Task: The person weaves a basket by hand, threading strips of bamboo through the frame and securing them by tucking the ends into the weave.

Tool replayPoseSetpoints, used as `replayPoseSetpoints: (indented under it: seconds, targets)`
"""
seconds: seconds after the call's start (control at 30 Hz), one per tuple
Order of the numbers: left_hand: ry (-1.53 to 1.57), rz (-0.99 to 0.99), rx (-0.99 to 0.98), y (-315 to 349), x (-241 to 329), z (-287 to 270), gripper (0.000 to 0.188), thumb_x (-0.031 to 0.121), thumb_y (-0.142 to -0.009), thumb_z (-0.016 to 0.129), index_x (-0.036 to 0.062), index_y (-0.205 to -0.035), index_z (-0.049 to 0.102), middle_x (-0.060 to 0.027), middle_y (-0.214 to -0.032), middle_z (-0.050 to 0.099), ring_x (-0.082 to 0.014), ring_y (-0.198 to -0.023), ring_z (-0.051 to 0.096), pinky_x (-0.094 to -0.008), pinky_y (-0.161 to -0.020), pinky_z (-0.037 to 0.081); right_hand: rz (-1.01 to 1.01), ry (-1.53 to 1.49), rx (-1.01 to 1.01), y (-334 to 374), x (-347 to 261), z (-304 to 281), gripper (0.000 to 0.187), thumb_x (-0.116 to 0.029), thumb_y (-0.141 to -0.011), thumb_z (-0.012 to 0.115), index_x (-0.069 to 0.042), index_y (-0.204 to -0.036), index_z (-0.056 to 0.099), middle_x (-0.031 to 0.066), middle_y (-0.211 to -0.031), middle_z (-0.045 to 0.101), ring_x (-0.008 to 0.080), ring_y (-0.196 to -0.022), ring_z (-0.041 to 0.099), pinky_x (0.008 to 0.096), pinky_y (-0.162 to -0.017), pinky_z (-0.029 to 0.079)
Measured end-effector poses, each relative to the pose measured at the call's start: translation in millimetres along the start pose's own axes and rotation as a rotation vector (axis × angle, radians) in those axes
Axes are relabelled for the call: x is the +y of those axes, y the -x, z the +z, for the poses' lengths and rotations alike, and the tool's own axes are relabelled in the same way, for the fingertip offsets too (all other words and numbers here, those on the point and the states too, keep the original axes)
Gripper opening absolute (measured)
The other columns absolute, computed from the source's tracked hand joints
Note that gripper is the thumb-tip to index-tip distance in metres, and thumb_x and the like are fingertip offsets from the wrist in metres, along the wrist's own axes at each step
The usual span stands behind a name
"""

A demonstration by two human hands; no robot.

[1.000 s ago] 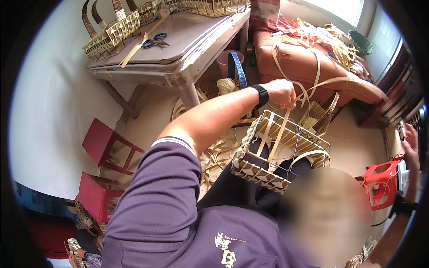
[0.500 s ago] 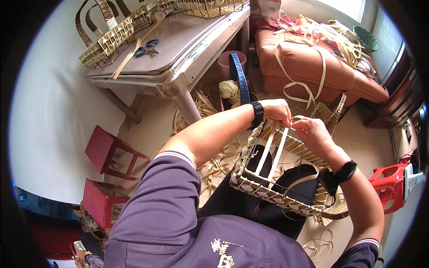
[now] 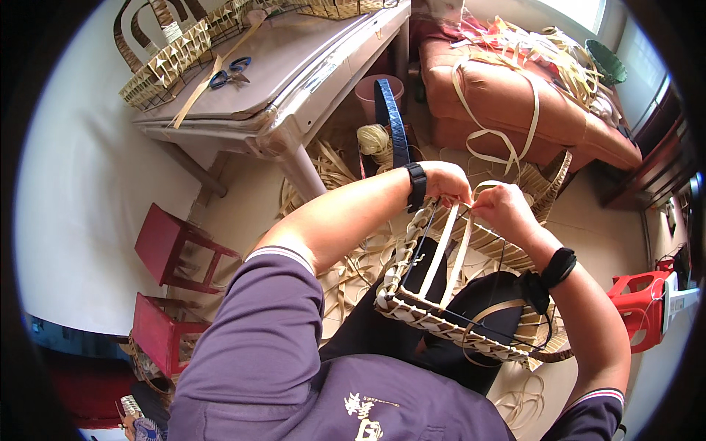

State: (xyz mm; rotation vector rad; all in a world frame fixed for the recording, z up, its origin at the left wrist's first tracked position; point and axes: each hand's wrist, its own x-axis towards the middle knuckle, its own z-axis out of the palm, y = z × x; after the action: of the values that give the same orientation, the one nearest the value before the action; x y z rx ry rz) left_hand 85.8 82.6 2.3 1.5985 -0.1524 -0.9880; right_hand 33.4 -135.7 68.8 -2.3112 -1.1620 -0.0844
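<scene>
A half-woven rectangular basket (image 3: 423,312) rests tilted across my thighs, its dark wire frame edged with pale woven strip. Two flat cream strips (image 3: 461,253) run across its open middle to the far edge. At that edge my left hand (image 3: 447,180) is closed, its fingertips pinched against the rim beside the strips. My right hand (image 3: 511,212) is closed just to the right, pinching the loose end of a weaving strip (image 3: 482,187) that loops up above the fingers. A tan strip tail (image 3: 489,307) curves over the basket's near right side.
Scissors (image 3: 230,73) lie on the table (image 3: 294,55) near finished woven baskets (image 3: 169,62). Loose strips cover the orange sofa (image 3: 478,95) and the floor. Two red stools (image 3: 165,246) stand at left, a red plastic stool (image 3: 638,309) at right, a pink bin (image 3: 368,92) beyond.
My right hand has rolled over and drawn slightly left, closer to the left hand, with its fingers more curled. The left hand stays at the rim. The whole view has shifted slightly.
</scene>
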Motion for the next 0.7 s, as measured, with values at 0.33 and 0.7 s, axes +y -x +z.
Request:
replayPoseSetpoints:
  seconds: [0.33,0.7]
  targets:
    - [-0.568,0.504,0.682,45,10,44,0.034,0.017,-0.078,0.084,0.0026,-0.109,0.079,-0.0107,-0.091,0.081,-0.0199,-0.086,0.078,-0.0346,-0.080,0.062,0.395,-0.473,-0.296,-8,19,-1,0.014,-0.007,-0.094,0.075,0.004,-0.086,0.079,0.0077,-0.074,0.076,0.0117,-0.065,0.069,0.0302,-0.062,0.057]
    - [-0.859,0.393,0.456,51,18,58,0.028,0.027,-0.078,0.095,0.0072,-0.096,0.085,-0.0093,-0.084,0.081,-0.0188,-0.079,0.077,-0.0327,-0.077,0.059,0.610,-0.579,-0.414,-6,30,-7,0.019,-0.017,-0.093,0.082,0.002,-0.092,0.083,0.0118,-0.080,0.079,0.0166,-0.071,0.076,0.0314,-0.068,0.062]
